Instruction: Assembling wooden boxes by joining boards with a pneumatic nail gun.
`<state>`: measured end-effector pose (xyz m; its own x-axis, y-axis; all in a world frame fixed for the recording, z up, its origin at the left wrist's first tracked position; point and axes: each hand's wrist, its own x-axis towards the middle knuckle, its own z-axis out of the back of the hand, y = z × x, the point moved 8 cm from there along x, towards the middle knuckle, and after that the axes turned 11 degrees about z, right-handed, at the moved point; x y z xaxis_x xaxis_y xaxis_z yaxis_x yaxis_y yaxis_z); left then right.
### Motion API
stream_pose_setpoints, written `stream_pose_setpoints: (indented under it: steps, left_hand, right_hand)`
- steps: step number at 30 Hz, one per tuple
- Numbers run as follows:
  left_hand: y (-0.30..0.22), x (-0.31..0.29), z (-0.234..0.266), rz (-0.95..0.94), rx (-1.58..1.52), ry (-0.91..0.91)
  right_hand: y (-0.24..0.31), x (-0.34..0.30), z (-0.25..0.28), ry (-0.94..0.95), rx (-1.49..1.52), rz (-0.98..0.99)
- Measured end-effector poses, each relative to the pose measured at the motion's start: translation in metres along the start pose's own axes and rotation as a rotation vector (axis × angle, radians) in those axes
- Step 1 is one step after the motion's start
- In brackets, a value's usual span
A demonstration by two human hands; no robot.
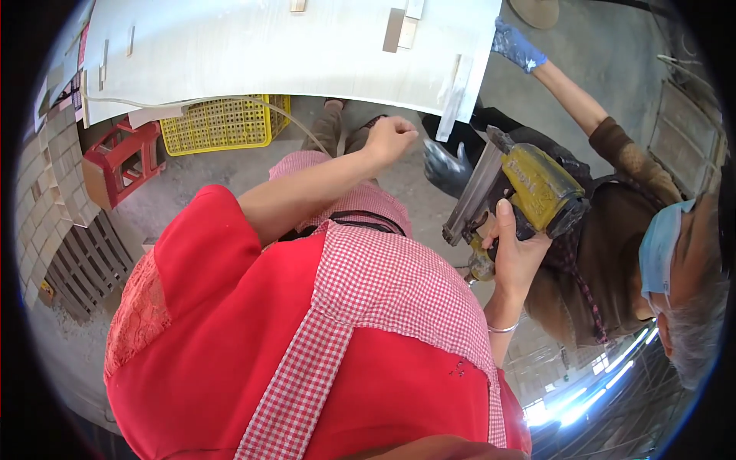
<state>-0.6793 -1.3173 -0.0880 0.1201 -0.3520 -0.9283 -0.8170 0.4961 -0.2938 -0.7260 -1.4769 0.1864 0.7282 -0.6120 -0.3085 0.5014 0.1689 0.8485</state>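
Yellow and grey metal marks the nail gun (515, 195), which the right hand (515, 253) grips by its handle, fingers wrapped tight around it, the long grey magazine slanting down to the left. It hangs in the air below the near edge of the white board (307, 54), well short of it and touching nothing. The left hand (389, 139) is closed in a loose fist just under that same edge; whether it pinches anything I cannot tell. Judging by this, the tool is being carried toward the board, and the nose must meet the panel squarely near the small wooden blocks (404, 27). A co-worker's blue-gloved hand (515, 44) steadies the board's far corner.
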Motion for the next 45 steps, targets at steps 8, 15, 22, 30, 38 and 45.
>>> stream_pose_setpoints:
  steps: [8,15,22,30,38,45]
  left_hand:
    - [-0.195,-0.021,-0.007,-1.372,1.396,-0.445]
    - [-0.209,-0.010,-0.064,-1.563,1.920,-0.207]
    - [-0.201,0.008,-0.073,-1.440,2.218,-0.208]
    - [-0.203,0.009,-0.079,-1.570,2.219,-0.241]
    - [-0.204,0.014,-0.083,-1.565,2.233,-0.181]
    - [-0.204,0.016,-0.083,-1.556,2.227,-0.151]
  right_hand:
    - [-0.018,-0.010,0.000,-0.017,-0.009,-0.006]
    - [-0.041,-0.027,0.003,-0.083,0.005,-0.020]
    - [-0.053,-0.036,0.004,-0.095,0.002,-0.040]
    - [-0.051,-0.035,0.004,-0.115,0.001,-0.039]
    - [-0.051,-0.031,0.003,-0.086,0.017,-0.048]
    - [-0.051,-0.028,0.002,-0.084,-0.013,-0.054]
